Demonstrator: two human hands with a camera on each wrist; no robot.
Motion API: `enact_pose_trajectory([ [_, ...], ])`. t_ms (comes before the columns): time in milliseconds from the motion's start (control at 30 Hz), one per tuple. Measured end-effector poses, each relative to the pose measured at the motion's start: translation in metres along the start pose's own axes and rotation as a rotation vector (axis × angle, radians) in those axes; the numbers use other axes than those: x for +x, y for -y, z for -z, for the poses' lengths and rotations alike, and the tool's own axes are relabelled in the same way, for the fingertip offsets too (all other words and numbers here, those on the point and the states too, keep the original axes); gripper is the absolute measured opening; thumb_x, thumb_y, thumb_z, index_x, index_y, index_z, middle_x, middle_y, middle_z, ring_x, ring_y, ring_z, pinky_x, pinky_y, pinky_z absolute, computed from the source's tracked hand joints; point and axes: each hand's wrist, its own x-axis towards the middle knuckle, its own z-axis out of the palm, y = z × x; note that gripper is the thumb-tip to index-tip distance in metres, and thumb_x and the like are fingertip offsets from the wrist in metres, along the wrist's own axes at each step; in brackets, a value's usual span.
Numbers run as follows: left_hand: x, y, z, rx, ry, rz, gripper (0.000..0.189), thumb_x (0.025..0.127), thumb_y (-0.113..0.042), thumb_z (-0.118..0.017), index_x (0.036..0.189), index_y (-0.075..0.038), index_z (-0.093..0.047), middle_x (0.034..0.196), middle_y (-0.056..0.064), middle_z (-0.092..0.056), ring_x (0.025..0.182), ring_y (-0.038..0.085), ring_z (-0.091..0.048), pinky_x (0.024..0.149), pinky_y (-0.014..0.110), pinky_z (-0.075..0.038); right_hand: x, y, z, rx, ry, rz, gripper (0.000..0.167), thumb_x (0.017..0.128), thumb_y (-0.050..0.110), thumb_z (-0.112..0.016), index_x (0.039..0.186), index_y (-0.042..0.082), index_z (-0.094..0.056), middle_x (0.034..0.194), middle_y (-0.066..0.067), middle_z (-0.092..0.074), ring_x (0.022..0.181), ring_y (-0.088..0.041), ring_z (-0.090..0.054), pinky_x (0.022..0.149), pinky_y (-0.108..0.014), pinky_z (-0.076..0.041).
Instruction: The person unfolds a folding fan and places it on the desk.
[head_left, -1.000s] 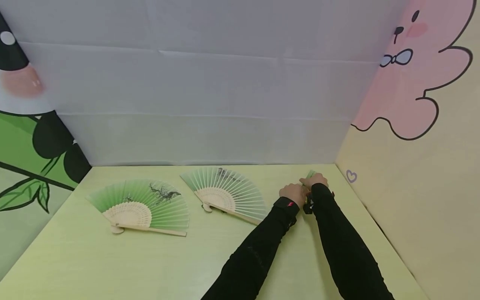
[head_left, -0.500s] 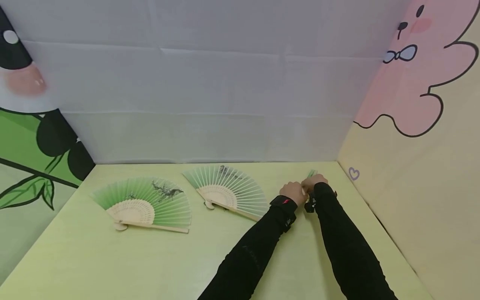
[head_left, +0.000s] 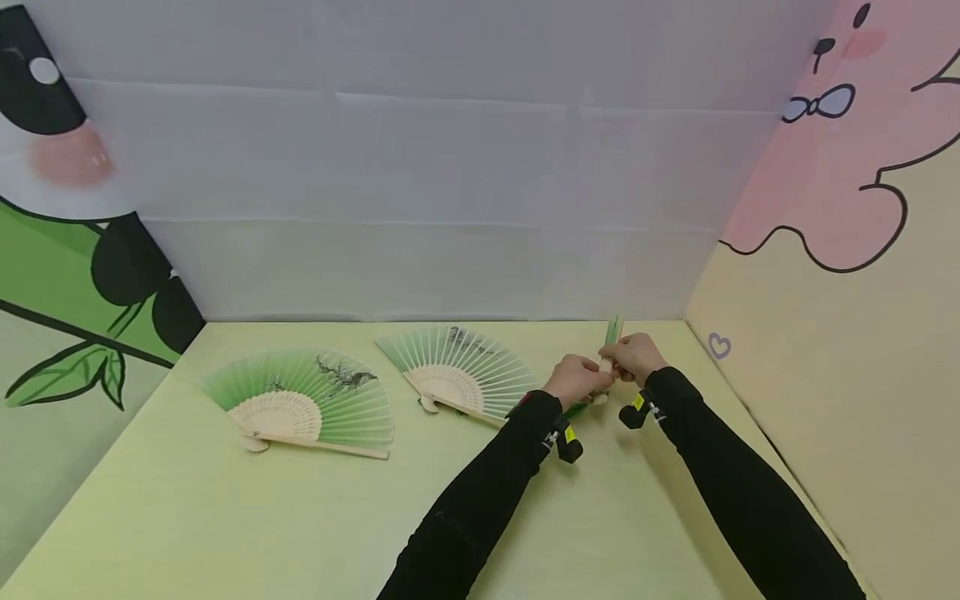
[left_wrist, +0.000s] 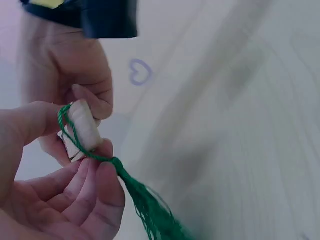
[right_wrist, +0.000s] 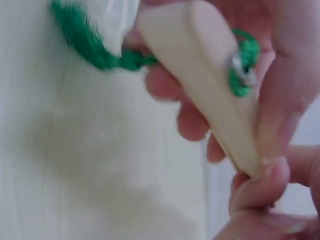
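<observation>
Both hands pinch a folded hand fan (head_left: 612,332) at the right of the table; its green-edged end points away. My left hand (head_left: 577,379) holds the pivot end, and in the left wrist view its thumb and fingers (left_wrist: 107,187) lie about the pale wooden end (left_wrist: 85,125). A looped green cord and tassel (left_wrist: 142,200) hang there. My right hand (head_left: 636,357) grips the fan's sticks further up. In the right wrist view the wooden guard (right_wrist: 200,85) shows blurred, with a green knot (right_wrist: 244,65) at its pivot.
Two spread green fans lie on the table (head_left: 300,525): one at the left (head_left: 273,417), one at the middle back (head_left: 453,383). A pale cloth wall (head_left: 420,192) closes the back. A cartoon-covered wall (head_left: 817,333) runs along the right.
My hands have lifted and turned, bringing the folded fan more into view, its green end now pointing up and away. The head view has shifted slightly. The two spread fans lie unmoved.
</observation>
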Motion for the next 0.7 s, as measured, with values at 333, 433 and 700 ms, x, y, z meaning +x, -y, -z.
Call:
enact_pose_trajectory([
  [333,-0.033,0.002,0.055,-0.366,0.060,0.028,0.035,0.104,-0.026,-0.052,0.121,0.002,-0.064,0.086,0.008,-0.065,0.068,0.013,-0.063,0.075,0.033,-0.058,-0.044,0.049,-0.040,0.149,0.042,0.130,0.034,0.097,0.020,-0.062,0.118,-0.007,-0.055,0.079,-0.009,-0.058,0.049,-0.011,-0.047,0.047,-0.022,-0.041],
  [433,-0.048,0.004,0.075,-0.357,0.059,-0.002,0.035,0.102,-0.027,-0.054,0.123,0.000,-0.063,0.090,0.011,-0.066,0.071,0.015,-0.065,0.082,0.039,-0.057,-0.054,0.061,-0.057,0.184,0.073,0.168,0.032,0.097,0.020,-0.063,0.114,-0.006,-0.057,0.079,-0.010,-0.059,0.049,-0.012,-0.047,0.046,-0.023,-0.040],
  [700,-0.091,0.006,0.118,-0.304,0.008,-0.063,0.032,0.102,-0.023,-0.056,0.122,0.001,-0.062,0.091,0.013,-0.068,0.074,0.016,-0.068,0.077,0.035,-0.059,-0.066,0.078,-0.095,0.298,0.212,0.254,0.034,0.101,0.024,-0.058,0.117,-0.006,-0.059,0.079,-0.009,-0.059,0.048,-0.013,-0.047,0.046,-0.023,-0.037],
])
